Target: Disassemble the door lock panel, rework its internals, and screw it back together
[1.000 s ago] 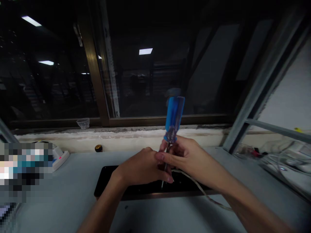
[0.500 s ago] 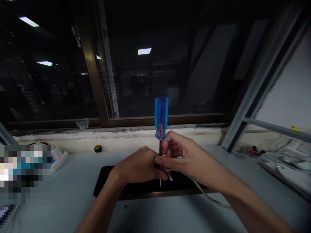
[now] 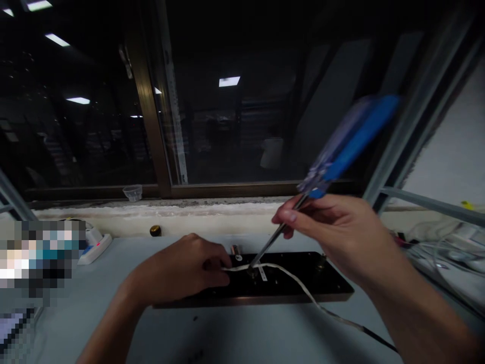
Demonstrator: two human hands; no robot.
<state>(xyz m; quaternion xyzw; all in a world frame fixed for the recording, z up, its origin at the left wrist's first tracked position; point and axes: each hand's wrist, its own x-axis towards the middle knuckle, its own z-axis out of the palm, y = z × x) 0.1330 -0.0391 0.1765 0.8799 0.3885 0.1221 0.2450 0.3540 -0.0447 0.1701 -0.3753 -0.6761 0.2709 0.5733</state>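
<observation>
My right hand (image 3: 337, 230) grips a screwdriver (image 3: 326, 164) with a clear blue handle, holding it by the shaft just below the handle. The tool leans up to the right, blurred by motion, and its tip touches a spot on a long black plate (image 3: 303, 285) lying on the grey table (image 3: 246, 333). My left hand (image 3: 182, 268) rests on the plate's left part with fingers curled, pinching the end of a thin white wire (image 3: 295, 283). The wire runs right across the plate and off toward the table's front edge.
A dark window with a brown frame (image 3: 151, 126) stands behind the table above a pale sill. On the sill sit a small clear cup (image 3: 132, 192) and a small brass knob (image 3: 154, 231). A white power strip (image 3: 94, 242) lies left; cables (image 3: 443, 247) are piled right.
The screwdriver has swung from upright to leaning far right, and my right hand has risen and moved right. My left hand slid left, uncovering more of the plate and the wire.
</observation>
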